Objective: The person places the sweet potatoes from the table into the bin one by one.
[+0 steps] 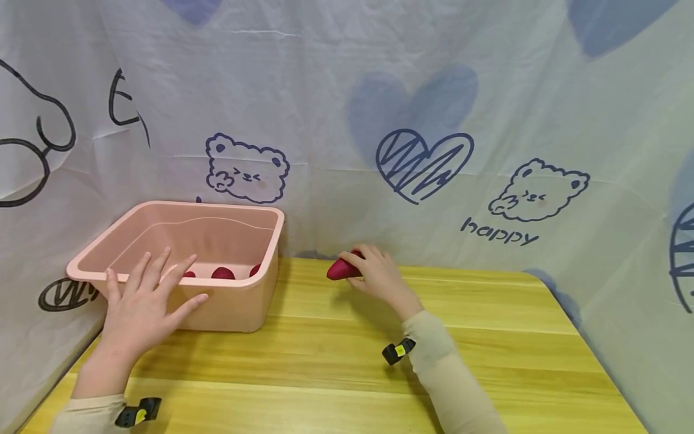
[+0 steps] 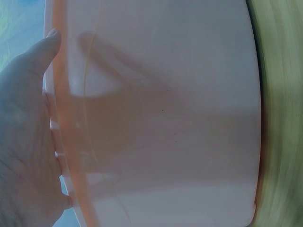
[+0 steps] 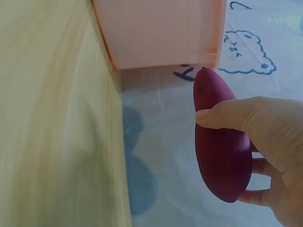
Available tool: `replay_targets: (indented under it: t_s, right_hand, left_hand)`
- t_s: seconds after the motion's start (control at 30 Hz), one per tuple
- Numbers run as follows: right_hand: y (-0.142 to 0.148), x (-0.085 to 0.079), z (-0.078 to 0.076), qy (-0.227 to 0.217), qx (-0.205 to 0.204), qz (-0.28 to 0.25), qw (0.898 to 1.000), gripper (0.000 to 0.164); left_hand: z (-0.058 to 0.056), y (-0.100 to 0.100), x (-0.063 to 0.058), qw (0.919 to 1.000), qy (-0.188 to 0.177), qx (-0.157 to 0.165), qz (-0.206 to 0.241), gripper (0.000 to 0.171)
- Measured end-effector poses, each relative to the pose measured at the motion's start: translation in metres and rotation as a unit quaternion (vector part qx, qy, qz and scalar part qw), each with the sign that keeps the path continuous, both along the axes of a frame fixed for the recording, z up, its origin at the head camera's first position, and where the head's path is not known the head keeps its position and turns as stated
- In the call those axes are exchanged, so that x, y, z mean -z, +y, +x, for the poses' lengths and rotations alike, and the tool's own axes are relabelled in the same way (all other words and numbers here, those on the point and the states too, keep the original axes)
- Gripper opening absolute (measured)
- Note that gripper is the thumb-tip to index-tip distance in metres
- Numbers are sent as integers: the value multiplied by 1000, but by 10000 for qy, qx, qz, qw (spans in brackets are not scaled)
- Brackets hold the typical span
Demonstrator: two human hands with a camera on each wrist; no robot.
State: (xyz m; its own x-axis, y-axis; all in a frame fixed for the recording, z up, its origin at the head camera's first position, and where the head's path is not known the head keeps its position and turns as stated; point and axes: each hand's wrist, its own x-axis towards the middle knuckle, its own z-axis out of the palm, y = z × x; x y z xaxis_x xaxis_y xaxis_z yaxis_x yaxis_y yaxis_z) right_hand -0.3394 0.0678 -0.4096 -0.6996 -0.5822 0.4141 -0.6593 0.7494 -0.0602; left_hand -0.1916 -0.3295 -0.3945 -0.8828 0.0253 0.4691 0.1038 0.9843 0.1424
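My right hand (image 1: 379, 276) grips a purple-red sweet potato (image 3: 222, 146), held above the far part of the table. Its thumb lies across one side, and the other fingers are behind it in the right wrist view. One tapered end points toward the pink plastic bin (image 1: 233, 307) on the left. At the bin's near side, my left hand (image 1: 138, 307) is spread with straight fingers over the rim. Inside the bin, several dark red pieces show, among them a rounded one (image 1: 222, 273); the near wall partly hides them.
The bin stands at the left back of a yellow wood-grain table (image 1: 325, 355). A pale cloth (image 1: 325, 120) with hearts and bear drawings hangs behind the table and along both sides. Each wrist carries a black strap with a yellow mark.
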Motion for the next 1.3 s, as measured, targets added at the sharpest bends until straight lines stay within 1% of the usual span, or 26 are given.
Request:
replay_targets:
  t_s: [0.27, 0.77, 1.03, 1.3]
  right_hand:
    - [-20, -13, 1, 208, 2, -69, 9998, 49]
    - [-52, -38, 8, 559, -270, -57, 9981, 49]
    - [-67, -49, 10, 963, -418, -134, 9944, 47]
    - [-87, -60, 12, 1189, -520, -243, 9912, 47]
  left_hand:
    - [1, 0, -2, 10000, 7, 1, -1, 76]
    - [2, 0, -2, 10000, -10, 42, 25, 76]
    - [1, 0, 0, 10000, 1, 43, -15, 76]
    - [1, 0, 0, 10000, 26, 42, -1, 76]
